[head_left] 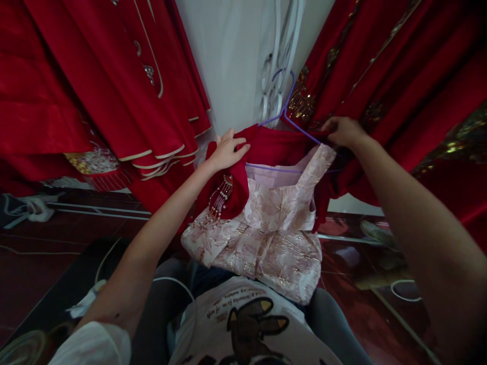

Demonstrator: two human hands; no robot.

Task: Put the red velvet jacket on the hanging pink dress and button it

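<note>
A pale pink dress (281, 210) with a floral, gold-threaded pattern hangs in front of me on a purple wire hanger (284, 109). Its skirt reaches down to my lap. A red short garment (238, 195) with a beaded tassel lies over the dress's left shoulder and behind its neckline. My left hand (230, 149) grips the red cloth near the left shoulder. On the other side, my right hand (344, 133) pinches the upper edge of the same red cloth beside the hanger's right arm. Its fingertips are partly hidden in the fabric.
Long red garments (144, 91) with pale piping hang at left. More red garments (399, 86) with gold sequins hang at right. A white scrolled metal rack (274, 81) holds the hanger. A low metal rail (102, 209) runs above the dark red tiled floor (384, 324).
</note>
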